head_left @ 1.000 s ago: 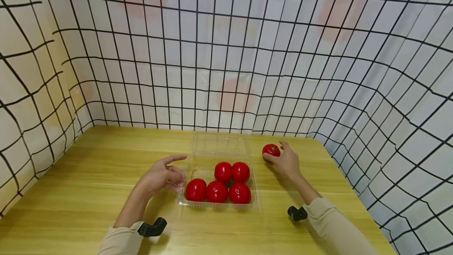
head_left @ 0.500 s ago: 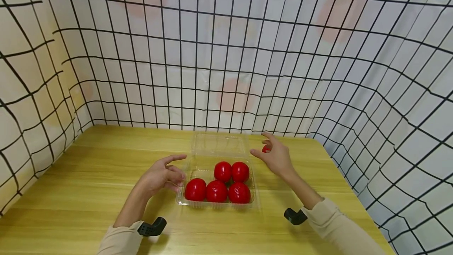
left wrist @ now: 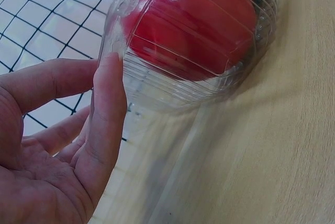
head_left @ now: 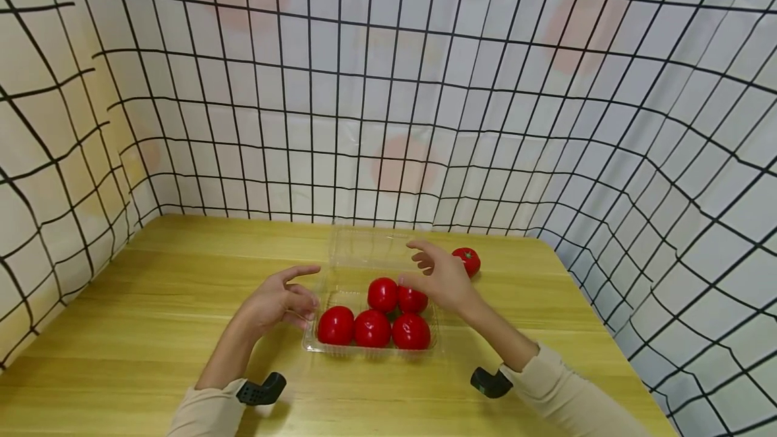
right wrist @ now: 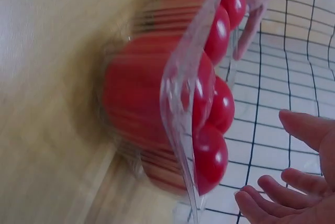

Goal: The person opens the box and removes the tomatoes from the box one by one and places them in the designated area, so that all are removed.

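A clear plastic clamshell box point(head_left: 340, 350) holds several red tomatoes point(head_left: 373, 328), its transparent lid point(head_left: 370, 248) folded back behind it. My left hand point(head_left: 276, 303) is at the box's left side. In the left wrist view two fingertips meet at the rim point(left wrist: 119, 41) and pinch it, while one finger stretches forward. My right hand point(head_left: 448, 282) is over the box's right rear corner, fingers spread and holding nothing, partly covering one tomato in the head view. Behind that hand, a single tomato point(head_left: 467, 259) with a green stem end lies on the table to the right.
The wooden table point(head_left: 182, 315) carries the box. White sheeting point(head_left: 328, 120) with a black grid pattern encloses its back and sides. A small black device point(head_left: 262, 390) is on the left wrist and another black device point(head_left: 492, 383) on the right.
My right hand has let go of the single tomato at the right and moved left over the box. That tomato stays at its spot. The left hand has not moved.
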`<state>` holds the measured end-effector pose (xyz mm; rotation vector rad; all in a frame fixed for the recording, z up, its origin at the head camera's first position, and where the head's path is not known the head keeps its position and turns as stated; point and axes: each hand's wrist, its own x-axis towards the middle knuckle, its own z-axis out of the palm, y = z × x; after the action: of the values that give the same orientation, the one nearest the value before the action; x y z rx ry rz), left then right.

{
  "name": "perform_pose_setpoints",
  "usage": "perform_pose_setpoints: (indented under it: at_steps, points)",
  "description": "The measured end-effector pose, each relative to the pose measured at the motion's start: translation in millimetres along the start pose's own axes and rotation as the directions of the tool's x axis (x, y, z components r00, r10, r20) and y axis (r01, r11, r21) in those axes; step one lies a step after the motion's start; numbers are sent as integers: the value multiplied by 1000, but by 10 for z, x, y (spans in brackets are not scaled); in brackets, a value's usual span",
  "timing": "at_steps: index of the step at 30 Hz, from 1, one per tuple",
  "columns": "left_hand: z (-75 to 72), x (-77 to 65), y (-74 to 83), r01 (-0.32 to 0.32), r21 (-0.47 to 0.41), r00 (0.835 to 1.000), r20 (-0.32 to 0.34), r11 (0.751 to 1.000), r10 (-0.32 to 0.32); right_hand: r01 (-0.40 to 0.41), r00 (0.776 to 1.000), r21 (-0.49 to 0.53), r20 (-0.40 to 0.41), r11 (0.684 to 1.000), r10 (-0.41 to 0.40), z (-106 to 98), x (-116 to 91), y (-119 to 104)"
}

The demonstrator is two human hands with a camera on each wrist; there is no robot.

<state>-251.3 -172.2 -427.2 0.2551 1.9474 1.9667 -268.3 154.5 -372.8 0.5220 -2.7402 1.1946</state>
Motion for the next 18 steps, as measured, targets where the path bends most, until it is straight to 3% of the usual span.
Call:
perform_pose_setpoints:
  at_steps: [18]
  points:
    - [-5, 5, -5, 0, 2, 1000, -1, 1000, 0, 6, 996, -38, 91, 999, -2, 308, -55, -47]
